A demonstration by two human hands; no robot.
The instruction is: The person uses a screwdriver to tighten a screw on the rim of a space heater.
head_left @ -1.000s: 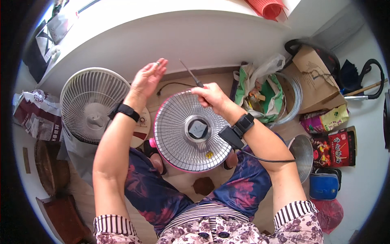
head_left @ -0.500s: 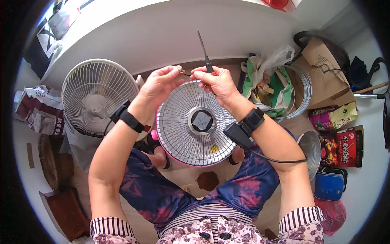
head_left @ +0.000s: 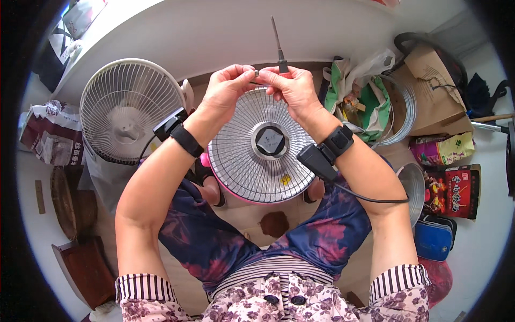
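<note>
My left hand (head_left: 228, 88) is closed, thumb and fingertips pinching a small metal piece (head_left: 256, 73) too small to name. Against it, my right hand (head_left: 295, 88) is closed around a screwdriver (head_left: 277, 40), whose dark handle sits in the grip and whose thin shaft points away from me. The fingertips of both hands meet around the small piece, and a short dark strand shows just below them. Under my hands stands a round heater (head_left: 230, 161) with a wire guard, a silver reflector and a pink rim, tilted up toward me between my feet.
On the left are a white fan (head_left: 126, 115) and a brown package (head_left: 56, 134). To the right stand a green and white bag (head_left: 370, 115), a wire coil (head_left: 410, 112), a cardboard box (head_left: 437, 102), a red package (head_left: 456, 192) and a blue pouch (head_left: 433, 241). A white wall (head_left: 214, 40) rises ahead.
My hands have come together, the left moving right until its small piece meets the right fingertips. Both hands sit slightly farther away, and the whole view has shifted a little.
</note>
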